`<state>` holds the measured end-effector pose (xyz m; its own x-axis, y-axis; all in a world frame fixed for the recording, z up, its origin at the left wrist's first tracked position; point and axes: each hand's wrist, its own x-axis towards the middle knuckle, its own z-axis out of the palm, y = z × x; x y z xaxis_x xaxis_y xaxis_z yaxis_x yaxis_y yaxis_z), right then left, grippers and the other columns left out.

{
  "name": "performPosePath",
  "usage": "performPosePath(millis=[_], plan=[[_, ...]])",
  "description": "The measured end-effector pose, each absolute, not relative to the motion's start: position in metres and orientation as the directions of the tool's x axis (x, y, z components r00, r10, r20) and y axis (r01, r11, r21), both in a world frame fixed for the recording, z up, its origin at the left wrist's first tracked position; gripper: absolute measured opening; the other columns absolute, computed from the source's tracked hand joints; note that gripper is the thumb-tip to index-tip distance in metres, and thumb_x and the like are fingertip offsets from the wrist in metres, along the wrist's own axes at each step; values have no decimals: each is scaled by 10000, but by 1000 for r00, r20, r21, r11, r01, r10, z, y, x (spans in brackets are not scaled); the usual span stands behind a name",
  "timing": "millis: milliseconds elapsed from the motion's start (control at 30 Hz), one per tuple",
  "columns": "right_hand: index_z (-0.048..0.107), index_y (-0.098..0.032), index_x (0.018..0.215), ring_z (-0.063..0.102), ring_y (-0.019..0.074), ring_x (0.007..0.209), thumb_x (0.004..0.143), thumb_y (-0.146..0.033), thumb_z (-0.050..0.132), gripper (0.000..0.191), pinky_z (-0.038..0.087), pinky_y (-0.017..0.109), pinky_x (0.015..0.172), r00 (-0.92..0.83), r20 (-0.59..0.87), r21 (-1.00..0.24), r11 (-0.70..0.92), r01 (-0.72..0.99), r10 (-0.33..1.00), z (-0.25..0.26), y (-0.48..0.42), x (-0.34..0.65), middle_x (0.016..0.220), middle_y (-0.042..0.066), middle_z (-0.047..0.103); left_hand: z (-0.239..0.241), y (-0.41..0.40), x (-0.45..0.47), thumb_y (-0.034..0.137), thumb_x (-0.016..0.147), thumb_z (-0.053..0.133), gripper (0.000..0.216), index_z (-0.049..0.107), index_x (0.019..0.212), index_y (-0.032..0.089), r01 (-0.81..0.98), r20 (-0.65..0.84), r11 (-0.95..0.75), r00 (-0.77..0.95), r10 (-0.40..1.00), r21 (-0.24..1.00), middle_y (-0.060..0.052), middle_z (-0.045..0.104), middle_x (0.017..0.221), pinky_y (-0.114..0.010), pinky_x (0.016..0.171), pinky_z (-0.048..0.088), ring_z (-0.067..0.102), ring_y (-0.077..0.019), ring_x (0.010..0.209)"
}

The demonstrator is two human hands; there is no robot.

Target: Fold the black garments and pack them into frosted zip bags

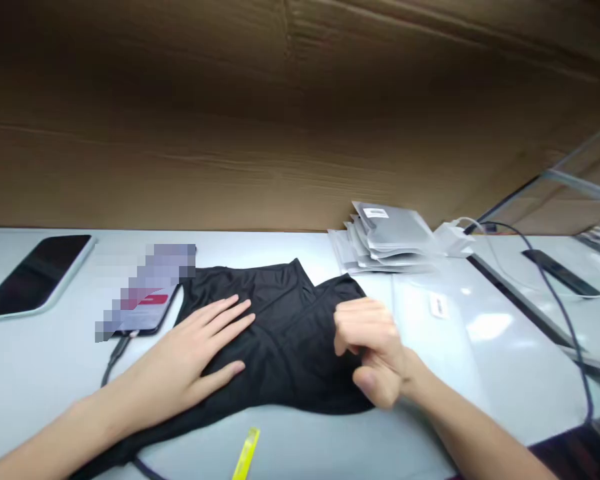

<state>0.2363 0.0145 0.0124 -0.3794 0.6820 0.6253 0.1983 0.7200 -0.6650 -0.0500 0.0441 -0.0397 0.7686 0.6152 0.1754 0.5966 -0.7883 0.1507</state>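
Our left hand (195, 353) lies flat, partly hiding the black garment (280, 347) beneath. Our right hand (373, 347) curls; whether it grips, we cannot tell.

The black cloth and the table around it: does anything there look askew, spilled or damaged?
Nothing looks spilled or clearly damaged. The black cloth under the left hand is wrinkled, and the plastic packets near the cardboard wall are stacked unevenly, their edges fanned out. Part of the phone is pixelated out.
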Motion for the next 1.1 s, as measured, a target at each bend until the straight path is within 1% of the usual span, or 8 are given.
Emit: performPosePath(millis=[133, 233, 367, 500, 633, 833, 967, 1100], plan=[[351, -210, 473, 270, 87, 329, 955, -624, 183, 657, 217, 242, 397, -288, 350, -919, 267, -292, 891, 20, 17, 235, 377, -60, 262, -40, 45, -50, 445, 935, 514, 578, 369, 1476, 306, 593, 165, -790, 772, 613, 158, -12, 406, 1529, -446, 1111, 424, 388, -270, 1400], [262, -184, 445, 174, 50, 282, 964, -621, 142, 689, 208, 192, 354, -439, 84, -679, -271, -682, 895, 21, 22, 234, 349, -76, 183, -40, 44, -50, 437, 935, 516, 577, 370, 1477, 302, 595, 152, -784, 770, 619, 177, -17, 402, 1531, -459, 1112, 425, 389, -281, 1399], [287, -172, 450, 218, 30, 286, 955, -664, 164, 715, 205, 153, 325, -607, 72, -358, -548, -756, 791, 12, 26, 235, 365, -75, 242, -38, 44, -50, 437, 922, 539, 571, 400, 1462, 311, 593, 164, -778, 763, 626, 208, -17, 422, 1518, -472, 1111, 426, 402, -292, 1390], [366, -171, 478, 328, 23, 290, 906, -754, 102, 769, 241, 121, 291, -710, 293, -261, -661, -704, 640, -3, 31, 231, 405, -61, 350, -35, 44, -49, 432, 936, 516, 555, 404, 1461, 293, 598, 144, -776, 765, 627, 201, -21, 414, 1522, -488, 1108, 427, 403, -295, 1389], [613, -113, 645, 503, 107, 320, 786, -856, -24, 989, 343, 181, 249, -780, 476, -352, -725, -592, 406, -14, 37, 226, 451, 2, 487, -34, 43, -48, 456, 935, 510, 546, 427, 1447, 285, 604, 140, -771, 761, 634, 203, -30, 428, 1514, -480, 1108, 426, 400, -287, 1392], [673, 24, 1042, 709, 273, 617, 613, -987, 96, 1241, 438, 258, 265, -952, 227, -662, -684, -306, 206, -12, 45, 248, 801, 249, 719, -29, 41, -47, 462, 952, 477, 530, 442, 1438, 252, 612, 127, -765, 758, 639, 198, -47, 438, 1508, -468, 1121, 406, 390, -277, 1398], [690, -24, 874, 729, 305, 675, 602, -983, 295, 1072, 418, 231, 283, -999, 51, -852, -522, -38, -11, -3, 48, 262, 807, 269, 722, -28, 41, -47, 471, 952, 469, 535, 455, 1429, 229, 605, 118, -768, 764, 634, 209, -60, 443, 1504, -480, 1128, 396, 376, -278, 1406], [677, -74, 731, 736, 294, 652, 565, -971, 406, 951, 417, 215, 326, -968, -122, -892, -403, 204, -219, 8, 48, 261, 715, 224, 723, -30, 41, -48, 489, 949, 464, 547, 455, 1428, 225, 605, 127, -767, 762, 635, 212, -61, 446, 1501, -476, 1134, 390, 371, -277, 1409]])
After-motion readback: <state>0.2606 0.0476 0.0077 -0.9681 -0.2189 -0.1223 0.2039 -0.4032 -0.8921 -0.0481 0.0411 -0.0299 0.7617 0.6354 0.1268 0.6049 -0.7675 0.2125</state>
